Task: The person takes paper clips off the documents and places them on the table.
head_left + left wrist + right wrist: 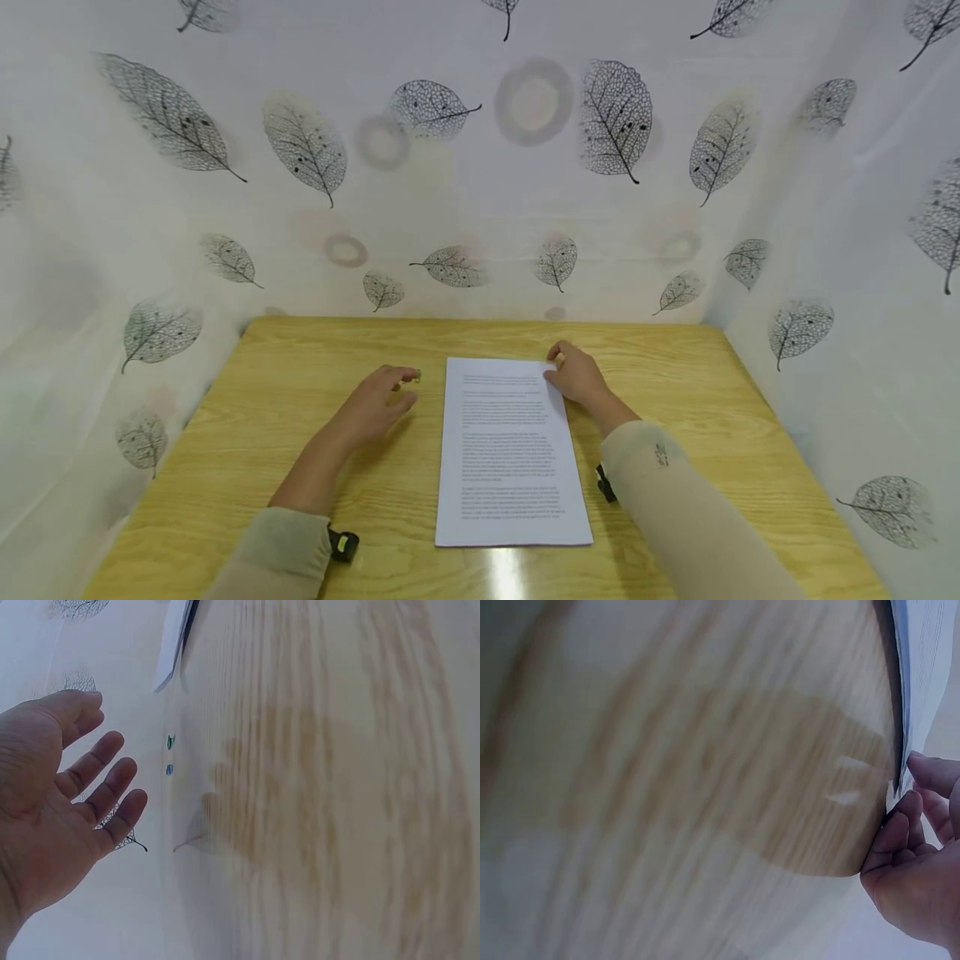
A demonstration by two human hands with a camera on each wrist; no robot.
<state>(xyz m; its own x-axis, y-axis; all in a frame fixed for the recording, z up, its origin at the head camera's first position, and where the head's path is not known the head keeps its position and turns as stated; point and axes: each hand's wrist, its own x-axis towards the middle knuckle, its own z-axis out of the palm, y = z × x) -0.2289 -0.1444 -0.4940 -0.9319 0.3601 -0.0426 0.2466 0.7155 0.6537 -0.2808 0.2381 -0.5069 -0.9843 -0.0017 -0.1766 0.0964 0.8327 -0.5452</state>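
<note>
A stack of printed paper [502, 450] lies flat on the wooden table, its text facing up. My right hand [579, 375] is at the stack's far right corner and pinches it; in the right wrist view the thumb lies on the top sheet, with curled fingers [900, 832] at the edge. Left of the stack, my left hand [378, 408] is held over the table with loosely bent fingers and nothing in its grasp. Beyond it, the left wrist view has a small green thing [171, 742] and a small blue thing [169, 769], too small to identify.
The wood-grain table [285, 358] meets a pale leaf-patterned sheet [465, 192] at its back and both sides. A black strap with a small device [343, 546] sits at the left cuff. Light reflects off the table in front of the stack.
</note>
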